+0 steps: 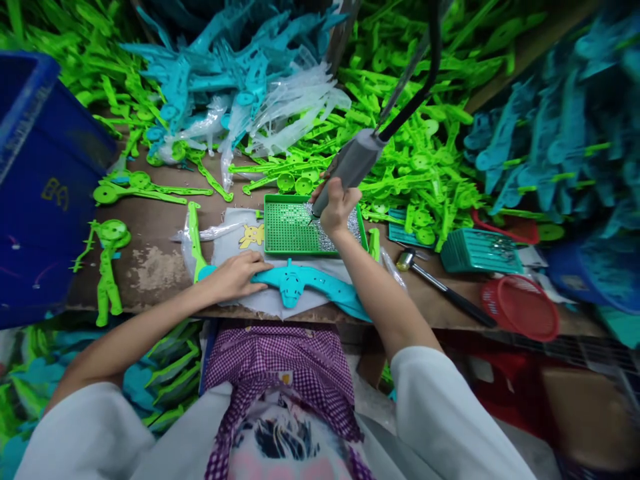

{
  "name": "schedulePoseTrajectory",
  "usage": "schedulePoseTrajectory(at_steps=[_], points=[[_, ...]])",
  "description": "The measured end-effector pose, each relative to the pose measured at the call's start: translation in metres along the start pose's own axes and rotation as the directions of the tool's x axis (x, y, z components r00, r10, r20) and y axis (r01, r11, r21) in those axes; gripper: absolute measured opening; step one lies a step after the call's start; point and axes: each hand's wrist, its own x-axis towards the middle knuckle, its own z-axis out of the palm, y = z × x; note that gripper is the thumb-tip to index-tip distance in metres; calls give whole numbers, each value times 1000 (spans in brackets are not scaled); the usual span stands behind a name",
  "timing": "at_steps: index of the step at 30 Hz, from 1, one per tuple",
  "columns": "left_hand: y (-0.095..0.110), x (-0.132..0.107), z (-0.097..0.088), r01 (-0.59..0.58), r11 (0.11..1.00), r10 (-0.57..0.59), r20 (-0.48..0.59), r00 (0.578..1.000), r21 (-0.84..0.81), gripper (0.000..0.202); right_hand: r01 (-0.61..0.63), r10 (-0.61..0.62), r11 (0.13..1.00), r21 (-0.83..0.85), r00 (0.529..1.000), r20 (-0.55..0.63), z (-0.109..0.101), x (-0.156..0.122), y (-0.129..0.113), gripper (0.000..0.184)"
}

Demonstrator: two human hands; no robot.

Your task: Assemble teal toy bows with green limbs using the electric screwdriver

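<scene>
The right hand [336, 208] is clamped on a hanging powered screwdriver [350, 167], its tip down in the green screw tray [290, 230], picking up a screw. At seven o'clock, the left hand [235, 277] presses flat on the teal toy part [305, 283]; next, the tip needs aligning with a screw hole there.

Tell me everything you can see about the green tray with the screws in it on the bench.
The green tray is a shallow rectangular piece, plastic by its look, with a raised rim and a floor of fine dimples or holes. It lies flat on the brown workbench, just behind a pale cloth. A heap of small silvery screws fills its right part; the left part is bare. The right hand holds a grey powered screwdriver with its tip down among the screws. Green plastic parts crowd its far edge.
</scene>
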Motion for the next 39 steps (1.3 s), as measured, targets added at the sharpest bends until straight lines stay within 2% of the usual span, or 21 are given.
schedulePoseTrajectory(at_steps=[5,21,24,26,29,32,35,39], points=[[-2,-7,-2,25,1000,-25,-9,1000,-19,39,-6,5,1000,-21,1000,-9,1,-2,3,53],[-3,-6,-2,35,997,-35,-7,999,-64,42,12,-13,1000,-27,999,-33,-1,0,3,54],[-1,-5,-5,47,997,-46,15,999,-58,42,13,-13,1000,11,999,-38,-3,5,-11,54],[0,-4,-6,60,997,-59,26,998,-53,41,24,-23,999,46,999,-39,-10,2,-30,56],[1,-5,-8,69,996,-68,21,997,-59,40,43,-40,978,205,999,-20,-30,-20,-68,55],[0,-5,-7,68,994,-66,24,998,-81,40,21,-51,931,365,996,73,-49,-61,-92,52],[-1,-4,-6,65,993,-64,18,998,-103,40,-25,-27,932,361,990,139,-57,-94,-92,55],[0,-2,-5,72,993,-72,10,997,-93,40,-62,41,967,248,995,87,-58,-105,-77,64]])
